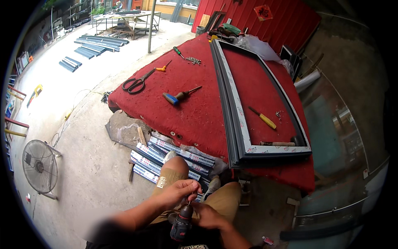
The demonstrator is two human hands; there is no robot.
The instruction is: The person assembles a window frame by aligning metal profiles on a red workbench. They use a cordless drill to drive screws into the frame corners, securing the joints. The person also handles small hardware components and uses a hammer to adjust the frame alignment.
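Note:
In my lap a dark cordless drill (179,227) points its chuck away from me, with a thin bit (189,203) standing out of it. My left hand (181,193) is closed in a pinch at the tip of that bit. Against the right side of the drill, my right hand (207,216) curls round behind the chuck, its fingertips mostly hidden. Beyond my knees, a dark window frame (230,103) with white protective film lies on the red-covered table (195,120).
On the table lie scissors (139,83), a blue-handled tool (176,98), a yellow-handled screwdriver (265,119), a hammer (282,143) and a pile of screws (193,60). Film-wrapped profiles (145,164) lie by my feet. A fan (40,167) stands at left; glass panels (331,133) at right.

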